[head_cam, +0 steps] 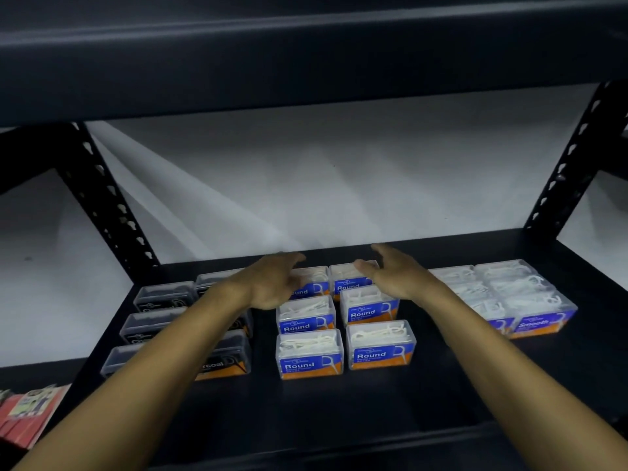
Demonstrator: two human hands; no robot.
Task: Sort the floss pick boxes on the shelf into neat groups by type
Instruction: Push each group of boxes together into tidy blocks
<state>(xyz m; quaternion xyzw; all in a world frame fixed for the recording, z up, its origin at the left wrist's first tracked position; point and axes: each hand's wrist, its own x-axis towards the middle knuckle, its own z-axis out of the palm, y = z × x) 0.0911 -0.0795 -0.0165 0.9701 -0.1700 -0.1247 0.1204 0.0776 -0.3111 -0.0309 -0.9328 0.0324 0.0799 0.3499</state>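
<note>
On the black shelf point(339, 409) stand clear floss pick boxes in three groups. Dark charcoal boxes point(224, 362) fill the left, partly hidden by my left forearm. Blue-labelled "Round" boxes point(309, 355) sit in the middle in two columns. "Smooth" boxes point(540, 314) with white picks stand at the right. My left hand point(272, 283) hovers at the left side of the rear Round boxes, fingers apart, holding nothing. My right hand point(390, 273) hovers at their right side, also open, thumb over the back right Round box point(346, 283).
Perforated black uprights rise at the left point(112, 205) and right point(571, 158), with a dark upper shelf beam point(306, 56) overhead. A white wall lies behind. Red packaged goods point(27, 413) sit on a lower level at bottom left.
</note>
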